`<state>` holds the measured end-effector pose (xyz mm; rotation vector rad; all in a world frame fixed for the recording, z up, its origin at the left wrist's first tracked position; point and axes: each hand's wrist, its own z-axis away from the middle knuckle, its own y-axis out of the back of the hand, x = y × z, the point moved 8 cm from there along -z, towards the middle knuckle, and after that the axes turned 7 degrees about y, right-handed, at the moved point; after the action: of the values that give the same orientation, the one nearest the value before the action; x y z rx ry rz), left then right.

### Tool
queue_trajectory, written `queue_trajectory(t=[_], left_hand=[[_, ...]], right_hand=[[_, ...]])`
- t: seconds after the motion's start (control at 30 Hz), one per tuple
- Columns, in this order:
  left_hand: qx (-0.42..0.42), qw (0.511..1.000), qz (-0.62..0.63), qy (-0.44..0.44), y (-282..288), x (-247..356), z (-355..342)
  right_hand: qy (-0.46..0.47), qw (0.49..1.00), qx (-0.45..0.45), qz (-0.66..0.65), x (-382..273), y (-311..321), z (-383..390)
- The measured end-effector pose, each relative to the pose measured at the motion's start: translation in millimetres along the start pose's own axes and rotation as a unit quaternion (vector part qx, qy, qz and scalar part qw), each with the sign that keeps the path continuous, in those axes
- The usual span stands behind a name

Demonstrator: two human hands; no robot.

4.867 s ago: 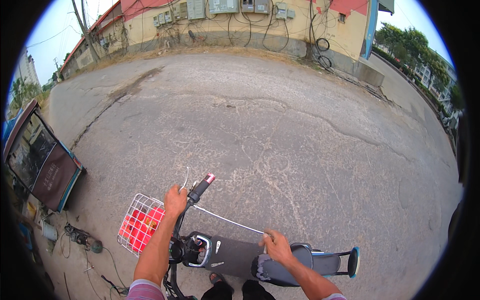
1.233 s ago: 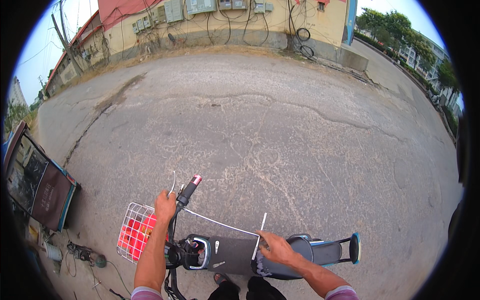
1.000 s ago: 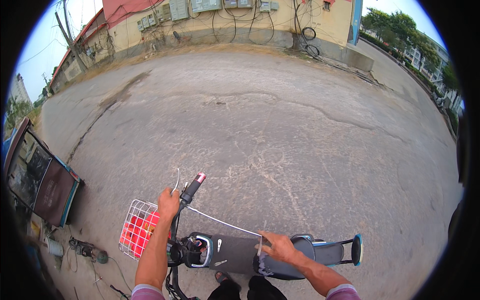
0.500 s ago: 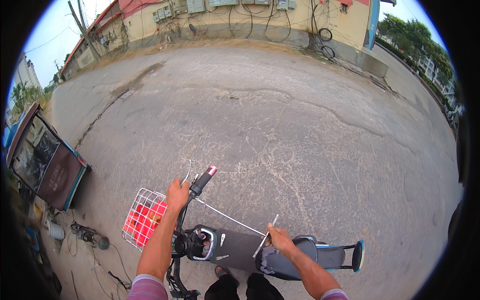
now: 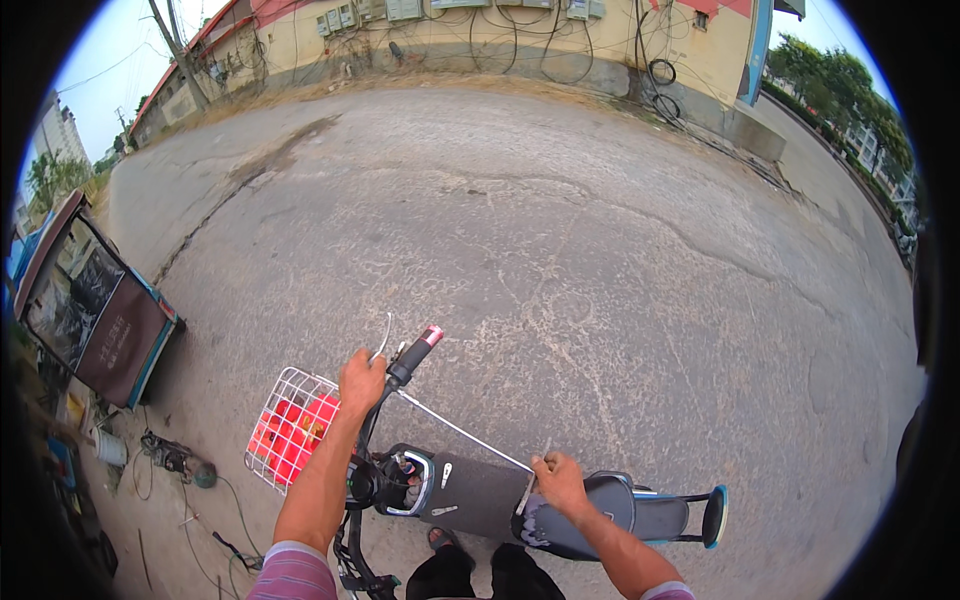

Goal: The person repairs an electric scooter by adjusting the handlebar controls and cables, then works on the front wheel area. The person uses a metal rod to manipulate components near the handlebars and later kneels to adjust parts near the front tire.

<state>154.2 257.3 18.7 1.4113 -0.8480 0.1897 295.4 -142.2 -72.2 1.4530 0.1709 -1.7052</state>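
Observation:
My left hand (image 5: 362,378) is closed on the silver brake lever (image 5: 383,342) at the scooter handlebar, below the black grip (image 5: 417,353) with its pink end. A thin silver cable or rod (image 5: 460,430) stretches from the handlebar to my right hand (image 5: 560,485), closed around a short metal bar (image 5: 525,495) above the front of the black seat (image 5: 590,510). The scooter lies crosswise before my legs. Two small metal pieces, perhaps spanners (image 5: 446,475), rest on its dark mat (image 5: 475,495). A white wire basket (image 5: 275,420) at its front holds red things.
A parked covered vehicle (image 5: 110,300) stands at left, near a white bucket (image 5: 112,447), cords and a small machine (image 5: 165,450). The cracked road (image 5: 600,250) stretches to a yellow wall (image 5: 530,35) with meter boxes and hanging cables. Trees (image 5: 830,70) line the road at right.
The scene sits higher and slightly right in the view than a second ago. My right hand has shifted a little on the metal bar, whose angle varies; my left hand keeps its hold.

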Motion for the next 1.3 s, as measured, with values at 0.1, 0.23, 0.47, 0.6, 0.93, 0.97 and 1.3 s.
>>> queue_trajectory(t=[0.1, 0.23, 0.47, 0.6, 0.93, 0.97, 1.3], left_hand=[[0.000, 1.000, -0.001, 0.000, 1.4, -1.6, -0.2], [-0.010, 1.000, -0.007, 0.004, 0.1, 1.0, 0.0], [-0.015, 1.000, -0.015, 0.018, 1.2, 0.7, 1.5], [-0.016, 0.999, -0.013, 0.025, -0.8, -0.7, -0.3], [-0.021, 0.999, -0.019, 0.029, 2.0, 1.2, 1.1], [-0.022, 0.999, -0.021, 0.031, 2.4, 1.7, 1.7], [-0.012, 1.000, -0.018, 0.006, -1.7, -1.8, -0.7]], right_hand=[[0.026, 0.997, 0.072, 0.025, -29.0, 12.5, 16.6], [0.152, 0.985, 0.037, 0.078, -9.5, 9.0, 13.7], [0.285, 0.949, -0.069, 0.117, -49.8, 16.3, 33.4], [0.084, 0.982, -0.102, -0.135, -4.0, -1.5, 16.8], [-0.019, 0.980, -0.084, -0.181, 16.5, -17.3, 5.1], [-0.020, 0.981, -0.080, -0.178, 12.8, -15.8, 5.3], [-0.218, 0.924, -0.087, -0.301, 36.0, -31.0, 14.1]])
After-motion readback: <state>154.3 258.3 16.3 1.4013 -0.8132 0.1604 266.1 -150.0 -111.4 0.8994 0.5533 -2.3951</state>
